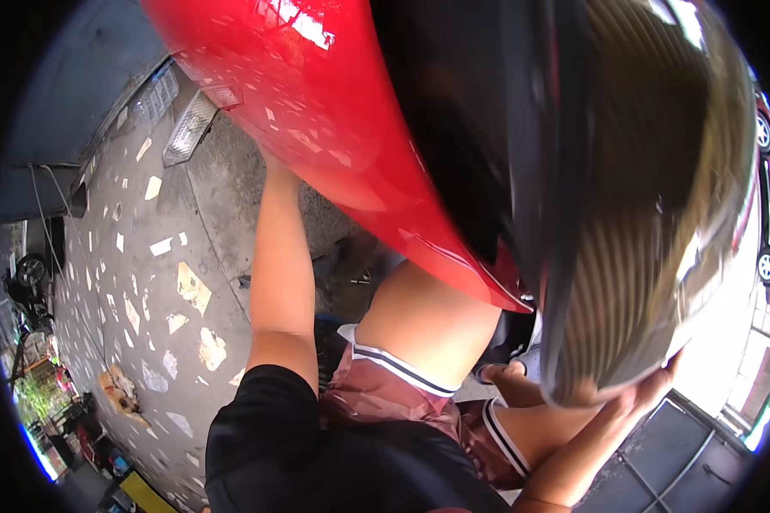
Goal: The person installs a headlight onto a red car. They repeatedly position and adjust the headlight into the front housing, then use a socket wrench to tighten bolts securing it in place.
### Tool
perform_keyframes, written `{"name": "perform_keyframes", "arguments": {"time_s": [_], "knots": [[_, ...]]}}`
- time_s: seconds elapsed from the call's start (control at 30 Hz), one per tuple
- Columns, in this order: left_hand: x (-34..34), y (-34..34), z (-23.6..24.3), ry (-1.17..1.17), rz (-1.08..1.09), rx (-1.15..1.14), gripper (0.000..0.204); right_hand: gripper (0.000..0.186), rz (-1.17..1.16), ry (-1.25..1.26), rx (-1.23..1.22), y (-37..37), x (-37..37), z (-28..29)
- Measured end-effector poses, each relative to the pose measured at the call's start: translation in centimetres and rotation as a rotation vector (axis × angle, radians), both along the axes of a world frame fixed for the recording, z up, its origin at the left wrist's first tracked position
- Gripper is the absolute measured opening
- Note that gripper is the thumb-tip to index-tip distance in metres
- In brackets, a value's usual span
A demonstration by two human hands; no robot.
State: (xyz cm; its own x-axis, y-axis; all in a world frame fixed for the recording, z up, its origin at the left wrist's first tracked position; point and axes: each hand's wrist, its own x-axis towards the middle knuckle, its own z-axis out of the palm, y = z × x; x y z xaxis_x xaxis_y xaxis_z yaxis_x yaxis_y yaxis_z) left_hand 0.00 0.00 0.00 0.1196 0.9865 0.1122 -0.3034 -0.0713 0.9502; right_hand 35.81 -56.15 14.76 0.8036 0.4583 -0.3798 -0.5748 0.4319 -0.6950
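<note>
Floor (pixel 231 188): clear lamp (pixel 190 128), upper left
In the way: red panel (pixel 334 111), top centre
Left hand: hidden behind it; grip, can't tell
Right hand (pixel 629 402): curled under tinted lens (pixel 642 214), lower right

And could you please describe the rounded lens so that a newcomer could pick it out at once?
Start at the big red panel along the top. Go right, past the black band, to the rounded lens whose lower end rests against the right hand. Fine curved stripes on its smoky brown surface set it apart from the plain red and black beside it.
</note>
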Motion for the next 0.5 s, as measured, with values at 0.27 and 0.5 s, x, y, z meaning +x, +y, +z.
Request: {"name": "perform_keyframes", "arguments": {"time_s": [0.27, 0.5], "knots": [[0.4, -6.1, 1.9, 0.135, 0.294, 0.138, 0.034, 0.047, -0.416, 0.041, -0.021, 13.7, -3.9, -0.6], [2.1, -14.0, 10.6, 0.265, 0.462, 1.18, 0.06, 0.05, -0.405, -0.067, -0.086, 14.6, -3.9, -2.1]]}}
